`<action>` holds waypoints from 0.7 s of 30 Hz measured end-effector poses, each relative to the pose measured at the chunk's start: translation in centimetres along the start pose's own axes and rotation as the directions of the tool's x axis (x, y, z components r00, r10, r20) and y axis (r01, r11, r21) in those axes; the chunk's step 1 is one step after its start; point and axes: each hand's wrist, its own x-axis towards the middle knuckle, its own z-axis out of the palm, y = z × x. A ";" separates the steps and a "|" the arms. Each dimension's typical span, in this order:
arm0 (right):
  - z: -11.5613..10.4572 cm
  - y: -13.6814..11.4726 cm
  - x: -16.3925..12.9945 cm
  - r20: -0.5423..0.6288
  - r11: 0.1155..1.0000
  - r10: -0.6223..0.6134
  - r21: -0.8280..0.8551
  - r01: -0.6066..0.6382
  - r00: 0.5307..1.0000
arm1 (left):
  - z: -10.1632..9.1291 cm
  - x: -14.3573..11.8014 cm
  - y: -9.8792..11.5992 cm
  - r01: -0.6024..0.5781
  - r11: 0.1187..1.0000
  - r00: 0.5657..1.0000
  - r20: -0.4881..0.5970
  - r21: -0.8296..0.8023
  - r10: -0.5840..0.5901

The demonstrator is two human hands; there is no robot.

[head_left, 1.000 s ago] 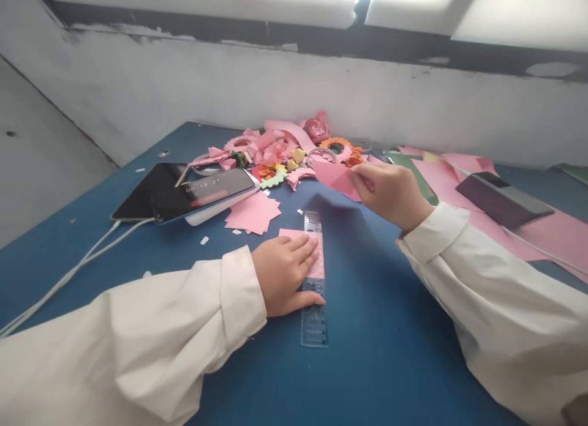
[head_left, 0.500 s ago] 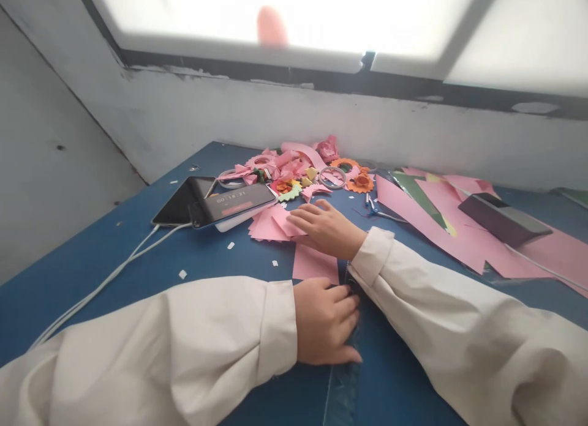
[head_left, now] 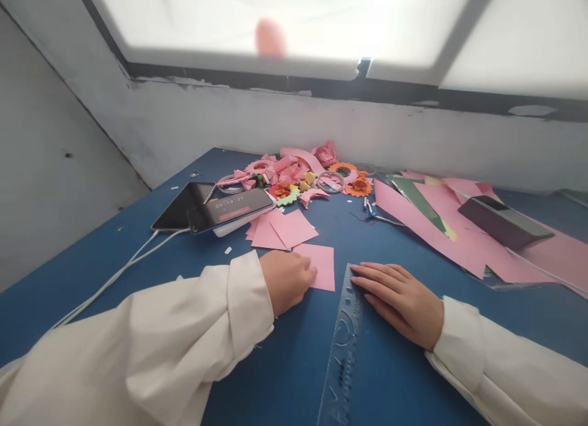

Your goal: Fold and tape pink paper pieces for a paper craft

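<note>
Paper (head_left: 324, 268), a pink square, is laid flat on the blue table (head_left: 275, 383), just in front of a pile of pink squares (head_left: 287, 229), its lower left part covered by the curled left hand (head_left: 288, 282); whether it is pinched cannot be told. By the right hand (head_left: 404, 303), its fingers extended and nothing grasped, the far end of the clear ruler (head_left: 342, 352) is touched. Creases are best avoided by a light hold at the paper's edge, and the ruler steadied with flat fingertips.
</note>
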 end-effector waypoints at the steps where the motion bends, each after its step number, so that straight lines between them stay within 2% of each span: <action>1: -0.2 0.1 -0.2 0.006 1.000 0.003 0.010 -0.003 1.000 | 0.1 0.2 0.0 -0.008 1.000 1.000 0.012 0.009 0.008; 6: -0.4 0.5 0.1 0.025 0.999 -0.005 0.034 0.005 1.000 | -0.3 0.4 -0.6 -0.044 0.998 0.998 0.036 0.053 0.042; 10: -0.5 0.1 0.1 0.060 0.996 -0.075 0.053 0.072 0.995 | -0.7 0.3 -0.6 -0.066 0.995 0.997 0.039 0.077 0.063; 15: -0.4 -0.3 0.0 0.104 0.989 -0.139 0.074 0.132 0.985 | -0.3 0.5 -0.2 -0.102 0.985 0.994 0.044 0.139 0.096; 21: -0.6 0.0 -0.2 0.059 0.987 -0.158 0.009 0.158 0.986 | 0.2 0.7 0.3 -0.092 0.965 0.993 -0.046 0.244 0.106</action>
